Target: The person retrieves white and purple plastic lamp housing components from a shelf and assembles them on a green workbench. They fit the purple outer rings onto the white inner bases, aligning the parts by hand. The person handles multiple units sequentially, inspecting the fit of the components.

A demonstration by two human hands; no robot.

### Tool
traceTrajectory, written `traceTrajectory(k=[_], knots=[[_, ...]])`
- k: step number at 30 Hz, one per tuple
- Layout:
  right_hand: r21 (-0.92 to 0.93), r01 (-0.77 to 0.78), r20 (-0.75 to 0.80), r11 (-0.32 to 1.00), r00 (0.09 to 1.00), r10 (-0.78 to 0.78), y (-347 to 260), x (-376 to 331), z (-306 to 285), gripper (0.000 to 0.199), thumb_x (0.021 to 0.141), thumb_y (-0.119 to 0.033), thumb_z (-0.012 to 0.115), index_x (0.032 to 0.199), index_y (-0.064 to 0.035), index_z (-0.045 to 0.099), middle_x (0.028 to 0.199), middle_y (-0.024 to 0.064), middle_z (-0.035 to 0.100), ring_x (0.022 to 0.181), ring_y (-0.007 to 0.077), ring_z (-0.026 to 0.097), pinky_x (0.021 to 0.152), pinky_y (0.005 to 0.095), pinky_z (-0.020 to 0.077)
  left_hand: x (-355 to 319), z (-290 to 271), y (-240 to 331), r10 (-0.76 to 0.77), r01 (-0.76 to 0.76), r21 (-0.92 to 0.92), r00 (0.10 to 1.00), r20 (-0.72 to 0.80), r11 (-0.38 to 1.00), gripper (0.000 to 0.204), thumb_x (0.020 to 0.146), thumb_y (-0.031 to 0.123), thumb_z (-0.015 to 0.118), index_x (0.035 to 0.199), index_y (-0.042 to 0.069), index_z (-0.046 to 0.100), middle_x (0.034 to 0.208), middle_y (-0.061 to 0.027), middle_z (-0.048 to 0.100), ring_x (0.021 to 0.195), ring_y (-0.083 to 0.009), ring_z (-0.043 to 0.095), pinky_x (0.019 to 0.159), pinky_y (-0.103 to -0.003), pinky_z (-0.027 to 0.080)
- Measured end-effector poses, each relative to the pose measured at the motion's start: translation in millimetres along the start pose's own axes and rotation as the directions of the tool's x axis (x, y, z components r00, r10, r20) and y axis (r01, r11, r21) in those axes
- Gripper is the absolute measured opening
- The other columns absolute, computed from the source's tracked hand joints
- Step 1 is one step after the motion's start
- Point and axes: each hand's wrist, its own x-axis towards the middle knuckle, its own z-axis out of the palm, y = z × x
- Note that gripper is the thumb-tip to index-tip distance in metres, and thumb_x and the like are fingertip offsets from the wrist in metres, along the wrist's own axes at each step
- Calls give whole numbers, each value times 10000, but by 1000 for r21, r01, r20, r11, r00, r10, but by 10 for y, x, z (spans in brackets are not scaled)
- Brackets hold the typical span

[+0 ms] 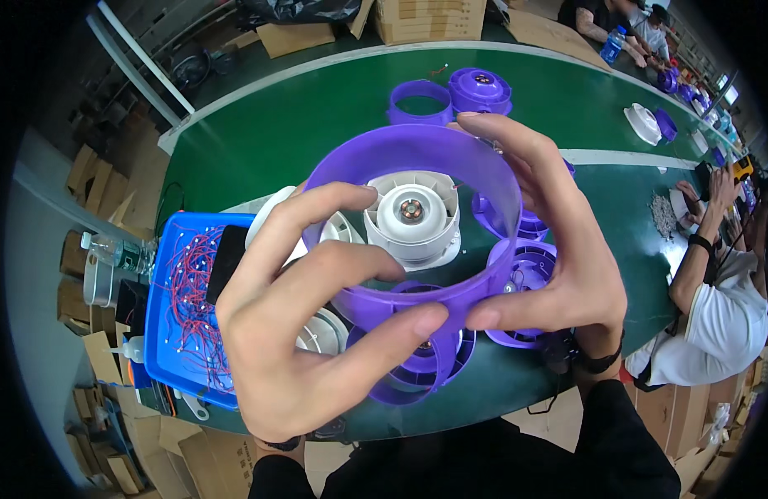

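A purple plastic ring (375, 155) is held up over the bench between my two hands. My left hand (288, 333) closes on its left side, with fingers over the rim and the thumb on the near outer wall. My right hand (571, 258) grips the right side, thumb at the near wall and fingers along the far edge. Through the ring's opening shows a white finned fan housing (392, 229) with a copper-coloured centre. Purple fan housings (533, 274) lie to the right and below the ring, partly covered by my hands.
At left, a blue tray (163, 333) holds red wires with white connectors. Another purple ring (421, 87) and a purple fan unit (484, 87) sit farther back on the green bench (301, 108). A co-worker in a white shirt (704, 308) works at right. Cardboard boxes (429, 21) stand behind.
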Motion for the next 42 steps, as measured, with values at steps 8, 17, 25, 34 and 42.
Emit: traceTrajectory(k=[8,17,25,34,42], knots=[[24,-3,-58,1000,998,5,-78,-18,56,1149,534,-301,973,1444,17,349,1421,187,450,1326,269,469,1078,390,369,-18,20,-102,-34,35,71,999,-15,997,914,722,478,813,1376,-34,431,1437,-277,419,1206,-328,571,997,-392,466],[-495,419,27,762,883,-468,-106,29,143,511,625,-245,887,996,-109,562,1342,310,503,1245,480,506,1026,512,429,23,42,-172,108,-109,-72,994,-22,991,1193,687,501,839,1521,-42,182,1422,-298,403,1305,-361,483,1079,-435,389],[-586,514,151,626,828,-539,-180,-7,353,384,577,-176,757,898,-202,548,1276,225,579,1192,459,539,1012,558,475,3,87,-152,-17,0,-86,981,-193,996,736,901,405,614,1455,-19,379,1290,-240,552,1188,-303,577,941,-375,481],[-592,497,131,635,837,-532,-220,-17,369,355,579,-163,746,865,-207,539,1269,210,586,1195,441,545,1014,555,472,28,79,-132,-49,43,-30,972,-231,999,559,978,286,512,1433,-17,397,1220,-215,607,1075,-266,629,863,-350,504],[-563,477,108,675,852,-512,-247,-23,361,369,564,-167,755,871,-206,553,1268,213,577,1195,443,544,1016,542,472,54,85,-202,12,19,96,949,-315,995,411,1056,192,382,1403,-24,429,1080,-184,691,970,-211,667,826,-308,508]])
